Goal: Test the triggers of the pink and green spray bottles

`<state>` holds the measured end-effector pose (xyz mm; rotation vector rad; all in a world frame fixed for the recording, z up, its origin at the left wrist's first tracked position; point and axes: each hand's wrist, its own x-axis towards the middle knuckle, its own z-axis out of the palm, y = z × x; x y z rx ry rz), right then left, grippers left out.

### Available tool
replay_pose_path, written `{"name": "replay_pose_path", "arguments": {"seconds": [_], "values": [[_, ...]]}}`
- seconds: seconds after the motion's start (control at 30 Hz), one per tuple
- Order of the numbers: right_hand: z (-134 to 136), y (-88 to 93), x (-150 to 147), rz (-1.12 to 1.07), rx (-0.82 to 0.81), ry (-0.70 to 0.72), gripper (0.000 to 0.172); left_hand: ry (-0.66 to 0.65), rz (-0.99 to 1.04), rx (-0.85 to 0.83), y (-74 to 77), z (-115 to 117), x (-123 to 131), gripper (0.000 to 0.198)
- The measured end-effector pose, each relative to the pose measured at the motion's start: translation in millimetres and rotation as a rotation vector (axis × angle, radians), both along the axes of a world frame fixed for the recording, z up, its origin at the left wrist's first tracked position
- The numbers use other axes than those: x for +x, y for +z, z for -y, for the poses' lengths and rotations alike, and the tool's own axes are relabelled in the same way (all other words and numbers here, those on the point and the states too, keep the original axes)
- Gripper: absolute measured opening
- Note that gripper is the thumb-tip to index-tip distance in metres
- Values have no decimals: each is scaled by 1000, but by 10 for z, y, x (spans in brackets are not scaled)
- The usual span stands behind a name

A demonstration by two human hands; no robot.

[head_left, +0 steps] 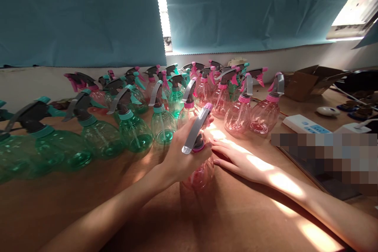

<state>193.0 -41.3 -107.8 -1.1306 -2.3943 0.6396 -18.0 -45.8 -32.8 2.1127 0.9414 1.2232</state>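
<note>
My left hand (183, 149) is wrapped round the neck of a pink spray bottle (199, 177), which has a grey sprayer head with a pink nozzle. The bottle is close in front of me, its base at the table. My right hand (230, 153) rests flat on the wooden table (141, 220) just to the right of it, fingers stretched out. Whether those fingertips touch the bottle I cannot tell. Behind my hands stand another pink bottle (238, 116) and a green bottle (163, 126), both with sprayer heads on.
Several green bottles (136, 130) line the left side, with more pink and green ones behind. At right are a white power strip (307, 124), a computer mouse (327, 111) and an open cardboard box (304, 84). Blue curtains (236, 12) hang at the back.
</note>
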Motion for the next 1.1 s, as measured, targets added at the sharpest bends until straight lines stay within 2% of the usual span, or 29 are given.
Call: {"name": "replay_pose_path", "arguments": {"seconds": [0.47,0.87,1.03,1.1], "values": [[-1,-21,4,3,40,13,48,-30,4,-12,24,-3,10,15],[-26,-72,18,52,79,-1,51,38,-107,-106,215,144,-4,13],[-25,-76,16,74,83,-12,53,54,-56,-97,199,140,4,28],[-20,-78,14,36,90,-16,50,48,-64,-97,178,120,2,25]]}}
